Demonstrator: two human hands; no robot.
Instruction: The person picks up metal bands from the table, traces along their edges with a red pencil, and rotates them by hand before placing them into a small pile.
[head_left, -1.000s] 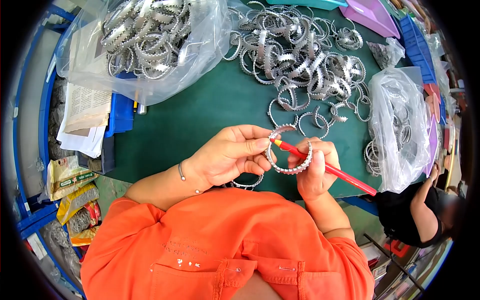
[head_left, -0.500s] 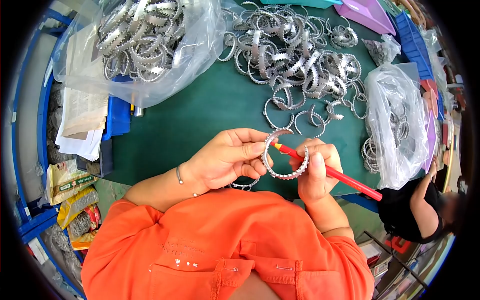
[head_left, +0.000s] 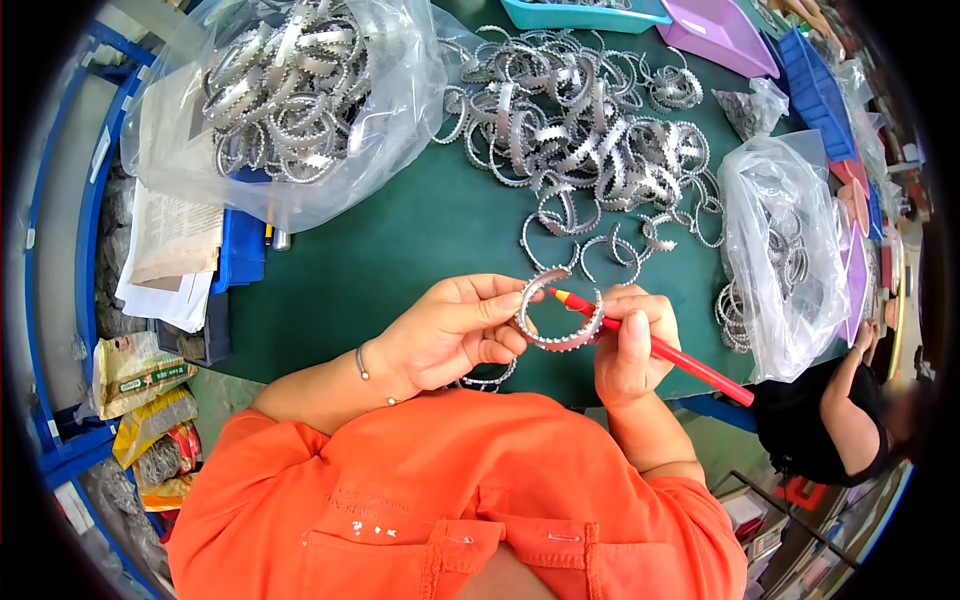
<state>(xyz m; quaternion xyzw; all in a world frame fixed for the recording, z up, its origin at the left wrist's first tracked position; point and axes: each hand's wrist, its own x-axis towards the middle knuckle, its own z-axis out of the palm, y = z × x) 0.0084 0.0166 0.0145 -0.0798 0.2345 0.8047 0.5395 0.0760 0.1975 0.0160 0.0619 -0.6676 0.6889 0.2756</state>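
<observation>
My left hand [head_left: 440,332] pinches an open, C-shaped metal ring [head_left: 562,344] with a toothed edge by its left side. The ring's gap faces up and right. Closed around a red pencil [head_left: 705,374] is my right hand [head_left: 636,350], close to the ring's right side. The pencil's tip, with a yellow band behind it, points left into the ring's opening; whether it touches the metal I cannot tell. Below my left hand, another toothed ring [head_left: 488,381] lies at the table's near edge, partly hidden.
A heap of similar rings [head_left: 590,120] covers the far side of the green table [head_left: 370,265]. Clear plastic bags of rings stand at far left [head_left: 390,150] and right [head_left: 765,330]. Papers [head_left: 170,290] and a blue bin [head_left: 243,250] are left. A person [head_left: 825,420] sits right.
The ring has tilted a little, showing more of its reddish inner face, and the pencil has shifted slightly left and down. Both hands keep their holds; the whole view has moved slightly.
</observation>
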